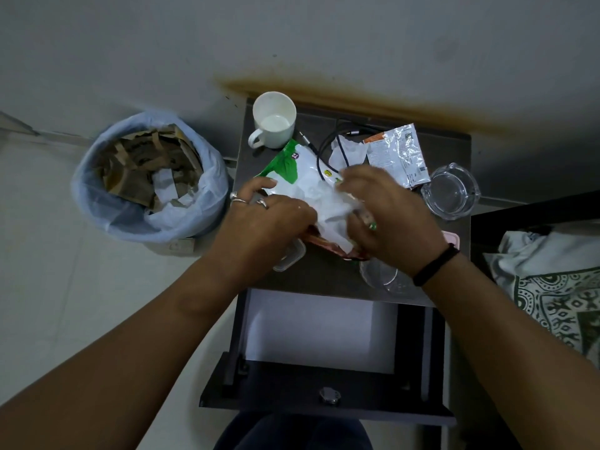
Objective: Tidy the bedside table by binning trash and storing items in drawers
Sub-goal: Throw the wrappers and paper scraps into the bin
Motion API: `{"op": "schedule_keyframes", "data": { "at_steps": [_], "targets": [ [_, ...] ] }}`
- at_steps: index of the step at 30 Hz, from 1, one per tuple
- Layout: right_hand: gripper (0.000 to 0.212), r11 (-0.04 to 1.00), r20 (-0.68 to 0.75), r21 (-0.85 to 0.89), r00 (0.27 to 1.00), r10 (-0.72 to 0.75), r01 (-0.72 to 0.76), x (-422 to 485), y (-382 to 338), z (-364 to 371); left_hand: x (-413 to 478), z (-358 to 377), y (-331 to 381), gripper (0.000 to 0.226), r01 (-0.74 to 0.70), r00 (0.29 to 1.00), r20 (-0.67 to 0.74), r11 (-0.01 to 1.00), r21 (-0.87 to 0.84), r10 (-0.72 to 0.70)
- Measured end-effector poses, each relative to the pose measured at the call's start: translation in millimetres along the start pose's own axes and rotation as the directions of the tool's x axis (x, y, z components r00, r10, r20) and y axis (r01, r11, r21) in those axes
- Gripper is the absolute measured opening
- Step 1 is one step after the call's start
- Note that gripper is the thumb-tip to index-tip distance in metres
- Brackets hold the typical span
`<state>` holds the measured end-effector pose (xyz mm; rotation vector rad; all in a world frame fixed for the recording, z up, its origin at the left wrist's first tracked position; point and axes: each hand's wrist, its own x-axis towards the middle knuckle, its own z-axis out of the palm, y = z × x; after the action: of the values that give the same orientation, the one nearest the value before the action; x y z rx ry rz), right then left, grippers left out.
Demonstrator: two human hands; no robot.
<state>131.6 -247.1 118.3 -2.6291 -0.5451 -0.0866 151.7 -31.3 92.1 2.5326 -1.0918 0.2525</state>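
Head view: your left hand (pixel 271 219) & right hand (pixel 391 211) both grasp the crumpled white-green wrapper (pixel 305 180), which lies on the desk (pixel 328 277) just in front of the mug (pixel 274 125). The bin (pixel 207 177) w/ paper trash stands on the floor left of the mug. The cable (pixel 357 128) & sachet (pixel 397 154) lie right of the mug. The drawer (pixel 276 388) is open, well in front of the mug.
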Motion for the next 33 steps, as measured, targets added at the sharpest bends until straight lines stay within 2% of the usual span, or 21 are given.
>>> {"op": "schedule_keyframes", "data": {
  "at_steps": [2,3,5,7,9,11,12,14,17,19,21,23,26,29,33],
  "targets": [
    [0.033,0.988,0.006,-0.082,0.992,0.128,-0.128,3,25,2,-3,-1,0,0.047,0.073,0.997,0.007,0.997,0.015,-0.073],
    [0.029,0.974,0.024,-0.161,0.986,0.164,-0.158,7,41,5,-5,-1,-2,0.054,0.066,0.997,0.024,0.996,0.053,-0.067],
    [0.026,0.929,0.123,-0.337,0.971,0.203,-0.152,20,70,16,-9,1,-5,0.041,0.005,0.999,0.041,0.996,0.085,-0.009],
    [0.036,0.873,0.308,-0.471,0.903,0.3,-0.129,33,90,26,-9,2,-7,0.03,-0.004,0.999,0.047,0.997,0.082,0.0],
    [0.041,0.829,0.44,-0.554,0.818,0.371,-0.078,44,102,30,-10,5,-6,0.029,0.001,0.998,0.063,0.997,0.077,-0.006],
    [0.045,0.81,0.501,-0.586,0.785,0.364,-0.003,55,111,31,-11,6,-6,0.03,0.01,0.997,0.073,0.996,0.09,-0.017],
    [0.046,0.81,0.513,-0.585,0.785,0.347,0.025,58,113,30,-11,6,-6,0.029,0.02,0.996,0.084,0.996,0.086,-0.028],
    [0.045,0.827,0.466,-0.562,0.834,0.294,0.023,56,114,20,-9,6,-7,0.028,0.037,0.994,0.101,0.997,0.072,-0.044],
    [0.04,0.856,0.275,-0.516,0.948,0.163,0.002,37,110,-6,-5,8,-2,0.028,0.039,0.991,0.12,0.995,0.094,-0.051],
    [0.034,0.861,0.196,-0.508,0.976,0.099,0.014,19,97,-24,1,10,1,0.024,0.028,0.994,0.104,0.994,0.105,-0.039],
    [0.03,0.874,0.206,-0.481,0.978,0.033,0.072,2,78,-36,11,11,8,0.019,0.013,0.997,0.068,0.995,0.103,-0.021],
    [0.035,0.883,0.273,-0.439,0.961,-0.041,0.163,-12,54,-39,22,14,15,0.02,-0.031,0.998,0.053,0.995,0.094,0.026],
    [0.04,0.902,0.317,-0.353,0.939,-0.136,0.25,-26,25,-28,30,17,23,0.026,-0.126,0.988,0.101,0.986,0.106,0.115],
    [0.039,0.925,0.322,-0.294,0.936,-0.14,0.239,-32,11,-18,23,13,22,0.018,-0.122,0.986,0.124,0.991,0.046,0.115],
    [0.041,0.962,0.292,-0.245,0.956,-0.043,0.118,-33,1,-20,-2,-3,6,0.02,0.014,0.987,0.16,0.999,0.046,-0.021]
  ]
}}
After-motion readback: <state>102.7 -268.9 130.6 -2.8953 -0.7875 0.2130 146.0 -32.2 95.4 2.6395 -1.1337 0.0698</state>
